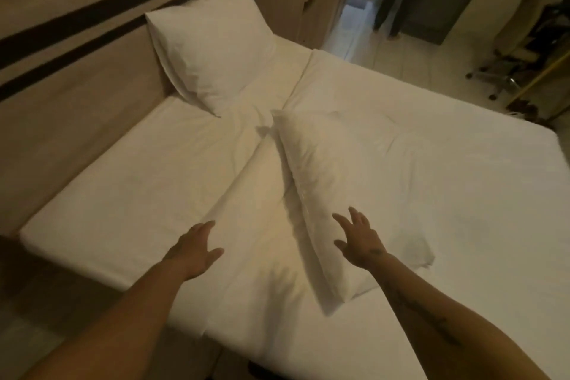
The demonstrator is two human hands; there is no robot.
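The fingers (341,220) of the right hand (359,241) are standing wide apart and holding nothing, over the near end of the white pillow (336,170). The pillow is lying aslant on the bed (462,170), stretching away beyond them. Blur is hiding whether they are touching it. The left hand (194,251) is reaching forward, fingers relaxed and empty, just left of that pillow, above the folded cover (246,194).

One wide-angle view looks from the person's head, forward and steeply down along both bare forearms, close over the white-sheeted bed (447,179). The left hand (192,251) and right hand (361,241) sit low in the middle. Just beyond their fingertips lies the plump white fabric pillow (333,176), and farther off stands the pale wooden headboard wall (61,95).
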